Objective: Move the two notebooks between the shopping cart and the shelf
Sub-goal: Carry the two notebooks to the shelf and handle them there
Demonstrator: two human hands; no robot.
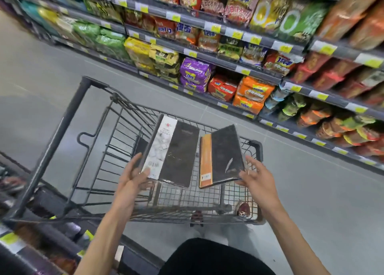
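Two notebooks are held above the wire basket of a dark shopping cart (pixel 62 129). The left notebook (pixel 178 152) is black with a white patterned band along its left side; my left hand (pixel 133 175) grips its near left corner. The right notebook (pixel 224 156) is black with an orange band along its left side; my right hand (pixel 255 177) holds its near right corner, fingers spread. Both notebooks tilt away from me, side by side, a small gap between them. The image is blurred by motion.
Shelves (pixel 228 31) of packaged noodles and snacks run along the far side of the grey aisle floor (pixel 311 191). Another shelf edge with yellow price tags (pixel 12 239) sits at my near left, close to the cart. A small red object (pixel 243 209) lies in the cart's near right corner.
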